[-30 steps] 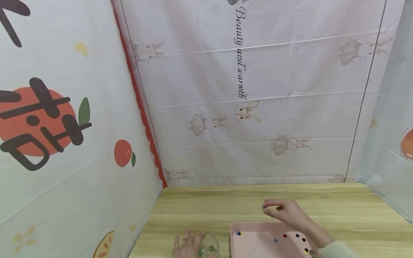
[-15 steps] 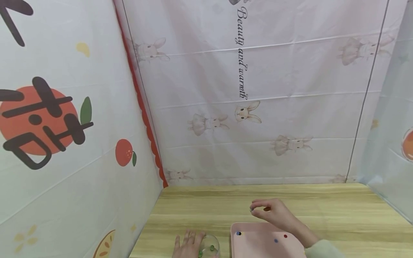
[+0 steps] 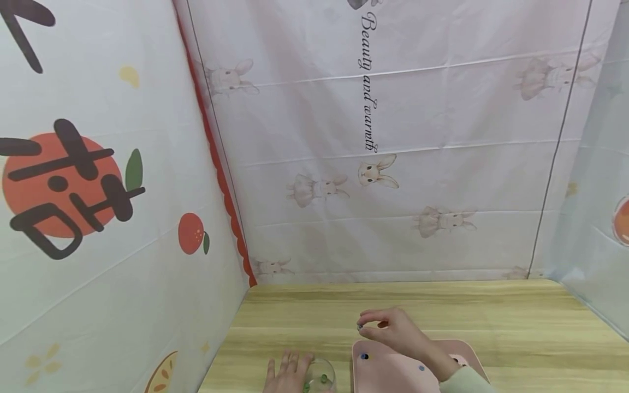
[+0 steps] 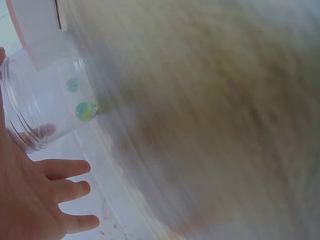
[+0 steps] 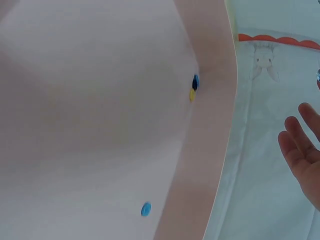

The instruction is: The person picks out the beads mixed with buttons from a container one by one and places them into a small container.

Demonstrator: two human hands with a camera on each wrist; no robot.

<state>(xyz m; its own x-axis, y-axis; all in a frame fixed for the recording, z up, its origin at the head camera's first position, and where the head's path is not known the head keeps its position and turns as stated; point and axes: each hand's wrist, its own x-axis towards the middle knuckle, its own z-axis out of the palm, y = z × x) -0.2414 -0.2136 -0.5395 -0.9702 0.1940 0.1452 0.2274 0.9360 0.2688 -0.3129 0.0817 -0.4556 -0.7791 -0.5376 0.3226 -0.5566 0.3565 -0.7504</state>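
Observation:
My left hand [image 3: 286,376] holds a clear jar [image 3: 328,369] standing on the table left of the tray. In the left wrist view, its thumb and a finger lie around the jar's threaded mouth while three fingers stick out. Green glass marbles [image 4: 85,111] lie at the jar's bottom. My right hand [image 3: 400,334] pinches a small glassy marble [image 3: 360,327] between thumb and index finger, above the far left part of the pink tray [image 3: 383,376]. The right wrist view shows its other fingers [image 5: 295,145] loosely spread, and the marble only at the frame's edge.
Small flat discs lie in the tray: a blue one [image 3: 421,368] alone, and a dark blue and yellow cluster [image 5: 194,87] by the raised rim. More dark ones show beside the right forearm. Printed cloth walls [image 3: 393,240] enclose the wooden table [image 3: 314,305].
My right hand has moved left over the tray, toward the jar, carrying the pinched marble. The left hand and jar have stayed in place.

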